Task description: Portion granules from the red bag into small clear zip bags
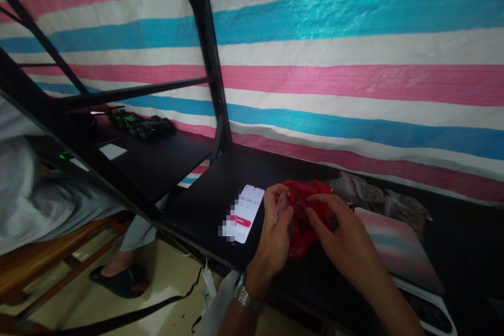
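My left hand (276, 231), with a metal watch on its wrist, is closed with thumb against fingers on a small piece of clear plastic (282, 203). A crumpled red plastic bag (301, 244) lies open on the black table between my hands, with something dark inside that I cannot make out. Over the bag's right side, my right hand (340, 228) has its thumb and fingers apart, with nothing visible gripped. Left of my left hand, a phone (249, 210) lies face up with a running timer.
Clear bags of brown pieces (364, 191) lie behind a shiny panel (397, 247) and a white device (429, 307) at the right. A black metal frame (212, 63) rises at the left. Beyond it sit a seated person (51, 199) and a dark bundle (142, 123). A striped sheet (354, 79) hangs behind.
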`<state>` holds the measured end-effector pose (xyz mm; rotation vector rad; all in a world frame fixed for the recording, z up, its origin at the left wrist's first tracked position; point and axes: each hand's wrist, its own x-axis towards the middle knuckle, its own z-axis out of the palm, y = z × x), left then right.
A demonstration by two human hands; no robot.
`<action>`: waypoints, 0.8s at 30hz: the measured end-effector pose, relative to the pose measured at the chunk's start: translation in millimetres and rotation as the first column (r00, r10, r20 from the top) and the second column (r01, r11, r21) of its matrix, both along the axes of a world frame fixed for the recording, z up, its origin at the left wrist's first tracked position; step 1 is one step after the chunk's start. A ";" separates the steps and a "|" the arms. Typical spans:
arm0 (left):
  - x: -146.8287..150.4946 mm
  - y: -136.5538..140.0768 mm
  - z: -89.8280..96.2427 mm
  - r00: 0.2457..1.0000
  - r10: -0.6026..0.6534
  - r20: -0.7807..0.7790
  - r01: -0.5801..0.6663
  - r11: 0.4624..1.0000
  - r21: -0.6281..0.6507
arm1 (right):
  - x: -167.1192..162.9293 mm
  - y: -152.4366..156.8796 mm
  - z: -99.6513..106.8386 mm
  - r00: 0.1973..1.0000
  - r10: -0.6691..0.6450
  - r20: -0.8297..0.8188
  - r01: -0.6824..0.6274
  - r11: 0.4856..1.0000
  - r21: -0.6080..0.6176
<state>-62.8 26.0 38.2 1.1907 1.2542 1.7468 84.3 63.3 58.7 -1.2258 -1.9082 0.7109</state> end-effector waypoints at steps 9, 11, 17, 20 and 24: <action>22.9 -5.9 17.1 0.962 -0.109 -0.252 0.102 0.994 -0.040 | 11.9 -13.4 19.0 0.956 0.082 -0.281 -0.149 0.963 -0.225; 17.4 -5.2 18.7 0.931 0.044 -0.363 -0.055 0.998 -0.021 | 29.5 -6.5 22.0 0.958 0.028 -0.286 -0.092 0.973 -0.211; -21.1 -13.9 23.6 0.631 0.064 -0.773 -0.450 0.842 -0.297 | 115.1 15.2 23.9 0.964 -0.195 -0.181 0.149 0.959 -0.241; -27.5 -16.5 17.8 0.598 -0.056 -0.800 -0.458 0.795 -0.398 | 145.3 19.5 14.6 0.969 -0.246 -0.029 0.231 0.939 -0.255; -17.9 -6.6 0.2 0.628 -0.122 -0.769 -0.303 0.872 -0.385 | 163.2 25.2 0.9 0.912 -0.396 0.111 0.405 0.910 -0.087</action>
